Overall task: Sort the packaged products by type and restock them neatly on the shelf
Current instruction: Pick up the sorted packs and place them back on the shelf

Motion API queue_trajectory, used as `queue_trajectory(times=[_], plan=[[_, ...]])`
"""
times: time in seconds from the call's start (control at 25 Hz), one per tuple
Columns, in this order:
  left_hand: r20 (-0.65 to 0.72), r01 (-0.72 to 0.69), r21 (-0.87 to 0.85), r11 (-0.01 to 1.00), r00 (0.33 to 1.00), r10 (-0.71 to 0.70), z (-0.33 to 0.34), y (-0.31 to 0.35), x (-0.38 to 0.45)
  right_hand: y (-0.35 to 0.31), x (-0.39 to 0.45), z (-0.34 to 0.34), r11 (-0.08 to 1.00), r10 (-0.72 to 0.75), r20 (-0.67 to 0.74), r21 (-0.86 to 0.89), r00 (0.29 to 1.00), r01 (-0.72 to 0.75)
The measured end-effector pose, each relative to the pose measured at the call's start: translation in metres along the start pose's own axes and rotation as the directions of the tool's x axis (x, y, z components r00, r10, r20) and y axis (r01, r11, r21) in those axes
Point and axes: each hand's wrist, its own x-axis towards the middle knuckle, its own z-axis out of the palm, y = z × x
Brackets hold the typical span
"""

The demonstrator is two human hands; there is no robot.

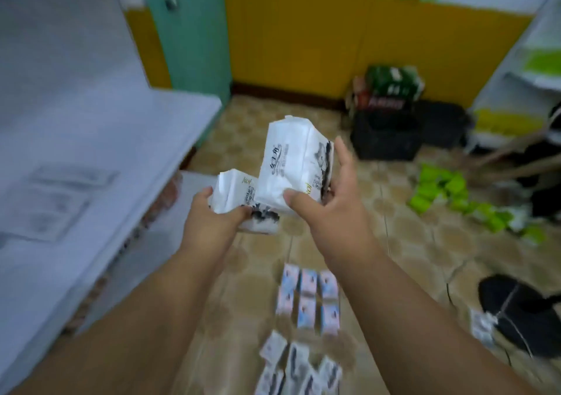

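My right hand (331, 203) grips a white tissue pack (291, 163) with black print, held upright above the floor. My left hand (212, 221) holds a second white tissue pack (239, 194), lower and to the left, touching the first. On the floor below lie several blue-and-pink packs (309, 297) in rows and several white packs (297, 367) with black print. Green packs (449, 194) are scattered on the floor at the right. The white shelf (100, 151) runs along the left side. The picture is blurred.
A black crate (385, 136) with green and red boxes (391, 87) on top stands by the yellow wall. Another white shelf unit (522, 90) with green and yellow goods is at the right. A black round object (522, 312) with a cable lies at lower right.
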Motion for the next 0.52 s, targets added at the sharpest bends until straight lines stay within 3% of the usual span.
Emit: queue_trajectory(times=[0.28,0.52], plan=[[-0.067,-0.344,-0.096,0.934,0.939,0.339,-0.096,0.209,0.018,-0.195,0.041,0.091,0.911,-0.326,0.026,0.277,0.945,0.306],[-0.101,-0.558,0.083,0.825,0.819,0.564,-0.141,0.314,0.040,-0.272,0.093,0.159,0.836,-0.437,0.029,0.381,0.899,0.395]])
